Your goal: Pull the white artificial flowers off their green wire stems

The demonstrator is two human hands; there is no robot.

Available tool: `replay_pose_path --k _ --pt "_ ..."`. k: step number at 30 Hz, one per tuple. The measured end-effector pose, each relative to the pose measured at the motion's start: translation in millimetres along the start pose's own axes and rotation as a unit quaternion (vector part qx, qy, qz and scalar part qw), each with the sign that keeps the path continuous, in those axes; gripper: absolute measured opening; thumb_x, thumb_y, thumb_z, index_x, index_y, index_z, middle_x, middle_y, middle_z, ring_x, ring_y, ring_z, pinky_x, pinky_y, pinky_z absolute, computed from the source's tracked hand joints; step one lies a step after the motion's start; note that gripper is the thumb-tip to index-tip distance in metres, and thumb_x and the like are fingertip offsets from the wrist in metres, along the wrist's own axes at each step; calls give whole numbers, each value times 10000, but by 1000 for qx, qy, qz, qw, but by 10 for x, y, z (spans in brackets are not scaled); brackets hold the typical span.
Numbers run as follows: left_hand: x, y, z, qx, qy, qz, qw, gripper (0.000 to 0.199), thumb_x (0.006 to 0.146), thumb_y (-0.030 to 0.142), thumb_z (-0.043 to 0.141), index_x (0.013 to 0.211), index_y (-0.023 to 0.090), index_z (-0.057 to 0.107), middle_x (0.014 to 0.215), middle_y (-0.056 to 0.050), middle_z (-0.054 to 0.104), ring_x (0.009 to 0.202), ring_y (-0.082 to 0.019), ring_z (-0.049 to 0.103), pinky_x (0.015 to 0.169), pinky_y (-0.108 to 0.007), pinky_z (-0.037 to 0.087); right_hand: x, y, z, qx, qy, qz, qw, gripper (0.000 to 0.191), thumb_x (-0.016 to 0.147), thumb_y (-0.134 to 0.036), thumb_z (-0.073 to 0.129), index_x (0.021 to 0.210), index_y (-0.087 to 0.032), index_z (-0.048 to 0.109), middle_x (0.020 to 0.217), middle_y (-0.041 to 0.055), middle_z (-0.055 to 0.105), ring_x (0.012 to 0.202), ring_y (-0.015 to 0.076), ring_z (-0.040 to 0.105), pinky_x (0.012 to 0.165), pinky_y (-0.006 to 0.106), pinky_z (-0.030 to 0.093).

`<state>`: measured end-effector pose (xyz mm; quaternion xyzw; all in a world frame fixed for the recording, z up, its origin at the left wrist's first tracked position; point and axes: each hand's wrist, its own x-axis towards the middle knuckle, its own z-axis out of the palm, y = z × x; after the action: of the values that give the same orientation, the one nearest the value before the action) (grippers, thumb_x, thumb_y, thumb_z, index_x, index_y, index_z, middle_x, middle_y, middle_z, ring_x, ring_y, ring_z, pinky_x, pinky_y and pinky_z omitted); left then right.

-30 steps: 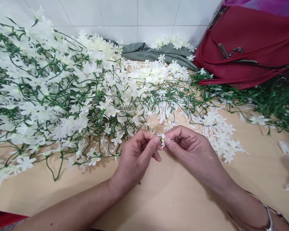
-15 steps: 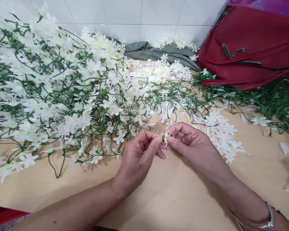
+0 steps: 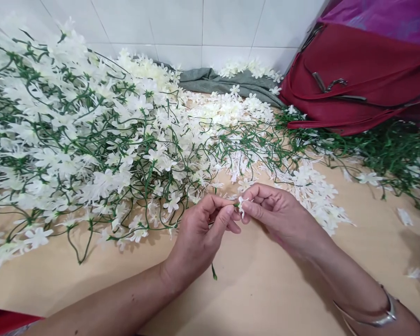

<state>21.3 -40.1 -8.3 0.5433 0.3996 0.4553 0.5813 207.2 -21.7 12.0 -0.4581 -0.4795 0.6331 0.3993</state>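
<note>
Over the wooden table (image 3: 255, 289), my left hand (image 3: 208, 221) pinches a green stem between thumb and forefinger, just left of a small white flower (image 3: 242, 206). Meeting it from the right, my right hand (image 3: 274, 210) has thumb and fingertips closed on that flower. A green stem end (image 3: 214, 273) hangs out below my left hand. Behind the hands and to the left spreads a large heap of white flowers on green stems (image 3: 91, 140). Loose white petals (image 3: 309, 189) lie just behind my right hand.
A red bag (image 3: 356, 70) sits at the back right, with green stems (image 3: 388, 149) beneath and beside it. Grey-green cloth (image 3: 210, 81) lies along the white tiled wall (image 3: 175, 23). Small white pieces (image 3: 404, 216) are on the table at right.
The view has shifted slightly, so the surroundings appear lower and a little further left. A green stem end now shows below my left hand. Both hands remain together at the flower.
</note>
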Motion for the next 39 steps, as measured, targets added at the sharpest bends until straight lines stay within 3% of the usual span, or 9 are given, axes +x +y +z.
replay_pose_path --k 13,20,23,25,28,31,36,39 --pt "8 39 -16 4 -13 -30 999 189 1040 301 589 908 172 624 818 -14 712 741 -127 725 737 -245 580 -9 20 61 -4 -10 -4 1000 290 866 -442 811 805 -213 644 689 -10 699 664 145 653 680 290 534" --pt "12 28 -10 51 -3 -2 999 190 1060 304 547 929 181 610 793 -13 702 756 -147 705 775 -280 544 9 19 105 6 -9 -25 1000 280 871 -422 800 818 -203 633 684 -21 696 643 125 645 669 279 530" --pt "2 20 -7 47 -6 10 999 220 1075 328 523 935 184 611 812 -4 668 754 -139 682 770 -278 523 25 -76 26 -17 -6 -43 999 274 828 -415 827 877 -205 657 712 -26 692 641 128 648 668 283 535" --pt "1 15 -5 27 -2 11 1000 209 1076 341 525 952 190 600 810 12 641 699 -122 655 727 -265 510 42 -154 -91 -58 38 -78 995 264 809 -391 836 915 -206 679 728 -24 688 644 131 641 666 282 528" --pt "7 8 2 -18 10 3 1000 159 1070 354 537 1112 204 569 822 30 640 641 -107 630 679 -254 502 88 -216 -318 -133 195 -174 956 214 852 -389 779 872 -202 677 699 -24 652 651 135 598 673 280 494" --pt "17 11 15 -32 17 3 999 248 1058 354 558 1252 211 499 813 39 665 617 -102 624 679 -252 494 137 -190 -493 -205 263 -203 921 201 860 -378 732 823 -193 663 710 -15 629 666 143 569 669 283 460" --pt "18 77 19 -42 46 25 998 295 1026 297 604 1274 239 455 813 47 702 602 -98 628 721 -261 515 164 -95 -523 -348 194 -208 893 126 890 -295 653 811 -205 692 774 20 671 727 176 594 695 308 470" --pt "0 136 -1 -29 43 51 997 166 1016 256 602 1177 245 566 927 3 734 650 -98 642 733 -260 529 186 -42 -479 -420 171 -217 864 131 930 -248 616 868 -215 727 854 47 708 793 199 634 755 337 483"
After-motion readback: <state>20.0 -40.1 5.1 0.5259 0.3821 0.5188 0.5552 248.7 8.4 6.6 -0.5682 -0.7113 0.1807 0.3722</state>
